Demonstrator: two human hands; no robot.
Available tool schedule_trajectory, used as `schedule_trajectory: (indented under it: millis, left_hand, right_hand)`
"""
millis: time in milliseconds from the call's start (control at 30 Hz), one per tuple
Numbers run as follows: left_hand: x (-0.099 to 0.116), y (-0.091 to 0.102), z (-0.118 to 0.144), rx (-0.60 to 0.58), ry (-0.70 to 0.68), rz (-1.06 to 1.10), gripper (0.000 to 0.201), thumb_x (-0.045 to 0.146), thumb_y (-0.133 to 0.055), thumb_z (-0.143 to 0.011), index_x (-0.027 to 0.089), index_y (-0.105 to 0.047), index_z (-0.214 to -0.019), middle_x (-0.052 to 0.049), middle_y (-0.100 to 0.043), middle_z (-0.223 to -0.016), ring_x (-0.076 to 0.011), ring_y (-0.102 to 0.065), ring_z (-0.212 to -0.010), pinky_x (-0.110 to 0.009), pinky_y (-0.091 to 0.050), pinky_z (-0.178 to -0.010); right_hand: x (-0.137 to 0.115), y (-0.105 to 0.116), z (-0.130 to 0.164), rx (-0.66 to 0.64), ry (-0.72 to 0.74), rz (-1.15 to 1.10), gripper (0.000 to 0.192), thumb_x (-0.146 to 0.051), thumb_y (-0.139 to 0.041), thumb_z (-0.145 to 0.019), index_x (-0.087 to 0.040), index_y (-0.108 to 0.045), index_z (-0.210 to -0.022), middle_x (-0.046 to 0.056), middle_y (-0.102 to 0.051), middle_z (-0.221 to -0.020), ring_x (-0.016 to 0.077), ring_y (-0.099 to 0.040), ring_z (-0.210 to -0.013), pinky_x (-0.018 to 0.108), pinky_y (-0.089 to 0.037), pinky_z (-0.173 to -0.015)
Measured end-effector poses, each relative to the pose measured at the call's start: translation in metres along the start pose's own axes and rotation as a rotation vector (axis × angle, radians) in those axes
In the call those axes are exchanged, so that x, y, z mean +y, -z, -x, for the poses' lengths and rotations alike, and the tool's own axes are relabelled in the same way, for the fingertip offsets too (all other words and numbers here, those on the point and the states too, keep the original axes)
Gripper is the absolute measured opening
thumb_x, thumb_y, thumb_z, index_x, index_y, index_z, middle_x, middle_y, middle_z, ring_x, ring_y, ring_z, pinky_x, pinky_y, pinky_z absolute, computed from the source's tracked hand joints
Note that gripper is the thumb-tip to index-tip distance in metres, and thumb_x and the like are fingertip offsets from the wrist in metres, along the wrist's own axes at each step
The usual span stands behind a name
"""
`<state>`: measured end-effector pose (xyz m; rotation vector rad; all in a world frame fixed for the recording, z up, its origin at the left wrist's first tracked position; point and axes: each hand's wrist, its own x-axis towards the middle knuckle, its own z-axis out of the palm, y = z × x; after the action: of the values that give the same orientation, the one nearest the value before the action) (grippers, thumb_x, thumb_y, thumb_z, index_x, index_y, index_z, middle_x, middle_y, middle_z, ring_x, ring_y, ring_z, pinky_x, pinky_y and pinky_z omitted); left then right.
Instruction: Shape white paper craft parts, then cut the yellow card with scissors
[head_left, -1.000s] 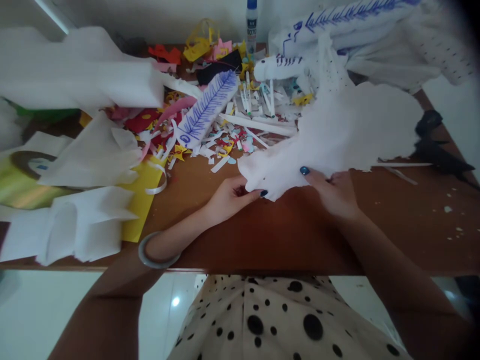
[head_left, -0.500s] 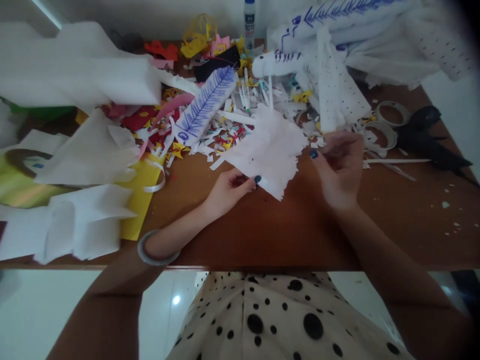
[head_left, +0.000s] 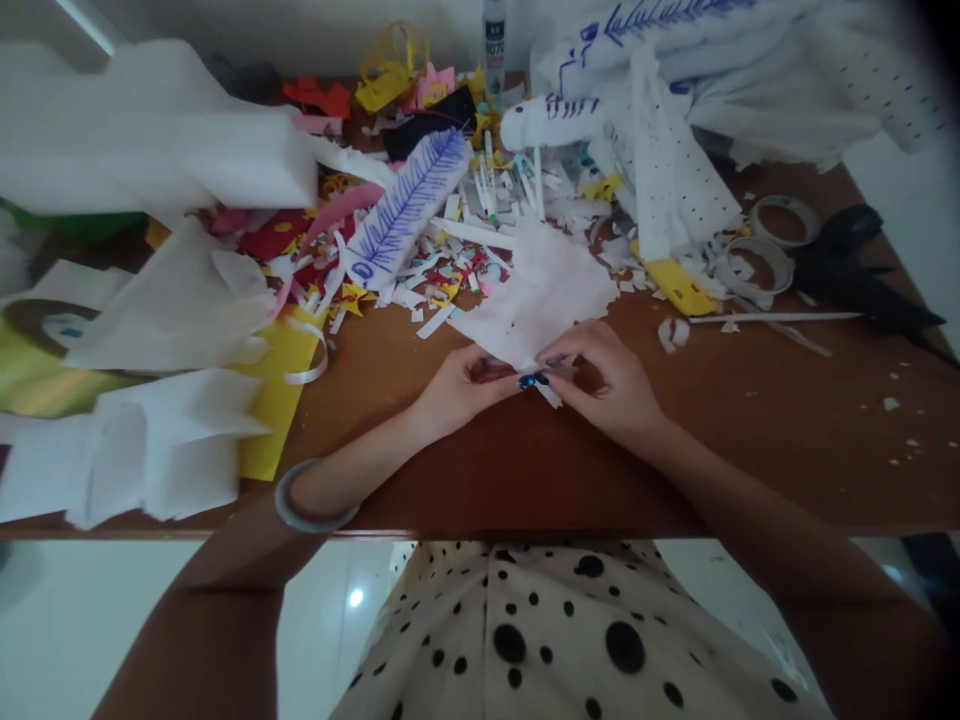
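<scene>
White paper piece [head_left: 541,295] with a jagged edge is lying on the brown table [head_left: 750,420], its near corner pinched by both hands. Going left to right: yellow sheet [head_left: 281,400] is sitting well apart at the left; left hand [head_left: 457,385] is gripping the paper's corner; right hand [head_left: 607,385] is pinching the same corner, fingertips meeting; tape rolls [head_left: 765,250] and black scissors [head_left: 862,270] are lying farther right.

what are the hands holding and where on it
Both the left hand and right hand pinch the white paper cutout at its near bottom edge, fingertips meeting there.
</scene>
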<state>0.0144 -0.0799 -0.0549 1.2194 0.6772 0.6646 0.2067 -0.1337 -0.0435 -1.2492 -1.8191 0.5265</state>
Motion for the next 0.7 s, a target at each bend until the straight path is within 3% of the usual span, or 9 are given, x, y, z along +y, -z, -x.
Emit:
schedule_trajectory:
  millis: [233,400,700]
  left_hand:
    - [0.0000,-0.0002,-0.0019,0.024,-0.018,-0.005,0.036,0.041,-0.081,-0.065,0.011,-0.071,-0.084,-0.006,-0.075,-0.082,-0.0182,-0.070,-0.078,-0.033,-0.055,-0.083]
    - [-0.0026,0.0021,-0.0007,0.075,-0.030,-0.080,0.035,0.041,-0.079,-0.067,0.011,-0.071,-0.085,-0.006,-0.074,-0.081,-0.0194,-0.070,-0.081,-0.033,-0.055,-0.081]
    - [-0.0021,0.0038,0.0034,0.090,-0.097,-0.201,0.025,0.037,-0.075,-0.073,0.013,-0.072,-0.081,-0.004,-0.074,-0.079,-0.0136,-0.067,-0.072,-0.023,-0.053,-0.069]
  right_hand:
    - [-0.0026,-0.0006,0.0016,-0.008,-0.041,0.011,0.014,-0.026,-0.060,-0.085,-0.027,-0.066,-0.099,0.003,-0.063,-0.088,0.0180,-0.059,-0.084,0.032,-0.049,-0.076]
    - [-0.0018,-0.0003,0.0018,0.020,0.027,0.053,0.015,-0.023,-0.060,-0.085,-0.028,-0.069,-0.096,0.003,-0.061,-0.087,0.0171,-0.059,-0.083,0.031,-0.049,-0.076]
    - [-0.0015,0.0024,0.0016,0.061,0.084,0.090,0.017,-0.019,-0.061,-0.085,-0.027,-0.071,-0.096,0.004,-0.063,-0.087,0.0171,-0.060,-0.084,0.032,-0.050,-0.076]
